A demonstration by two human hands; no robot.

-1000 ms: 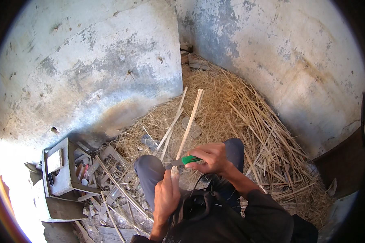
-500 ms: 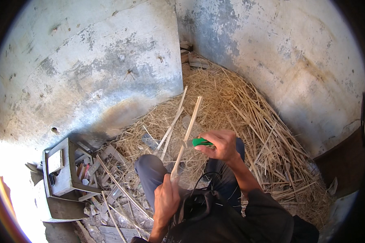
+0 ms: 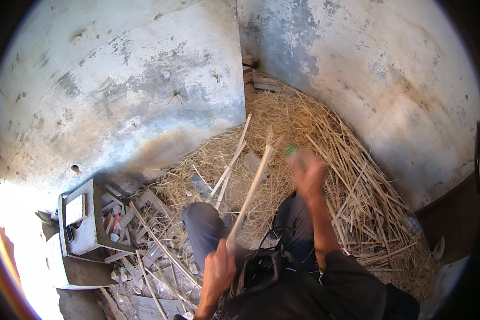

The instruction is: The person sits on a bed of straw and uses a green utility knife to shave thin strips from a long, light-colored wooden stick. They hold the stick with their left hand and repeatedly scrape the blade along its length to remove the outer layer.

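A person with bent knees works on a straw-strewn floor, gripping a pale wooden stick (image 3: 252, 198) in the left hand (image 3: 218, 266), whose fingers are wrapped firmly around its lower end. The stick slants up between the left knee (image 3: 202, 216) and right knee (image 3: 289, 213), its far end pointing to 1 o'clock. The right hand (image 3: 308, 176), blurred, is raised between 1 and 2 o'clock from the left, its fingers folded on a green knife (image 3: 291, 150); the blade is lost in the blur. The knife is near the stick's far end, apart from it. Just left of the stick, loose pale strips (image 3: 233, 159) lie on the straw (image 3: 298, 120). From the middle of the view, a heap of thin stalks (image 3: 373, 205) spreads at 3 to 4 o'clock, and a battered wooden frame (image 3: 88, 229) stands at 8 o'clock, below a stained, peeling wall (image 3: 117, 96).
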